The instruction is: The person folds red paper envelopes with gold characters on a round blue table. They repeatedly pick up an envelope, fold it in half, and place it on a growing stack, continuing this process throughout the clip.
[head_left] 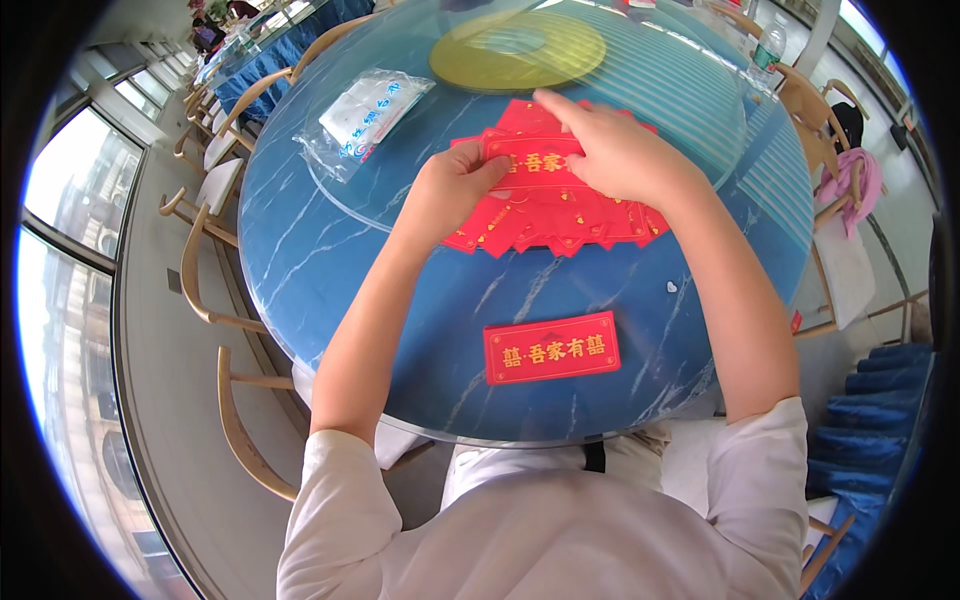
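Observation:
A red paper envelope with gold lettering (536,163) is pinched at its left end between the thumb and fingers of my left hand (457,187). My right hand (626,146) reaches over the envelope's right end, its index finger stretched out to the upper left; whether its other fingers grip the envelope cannot be told. Under both hands spreads an overlapping pile of red envelopes (577,225) with small gold prints, on the round glass turntable. Closer to my body, a neat stack of red envelopes with gold lettering (553,349) lies flat on the blue marbled table (450,330).
A clear plastic packet with white contents (367,112) lies at the left on the glass turntable (334,196). A yellow disc (517,49) shows near its middle. A small white heart-shaped piece (671,286) and a plastic bottle (769,45) are on the right. Wooden chairs surround the table.

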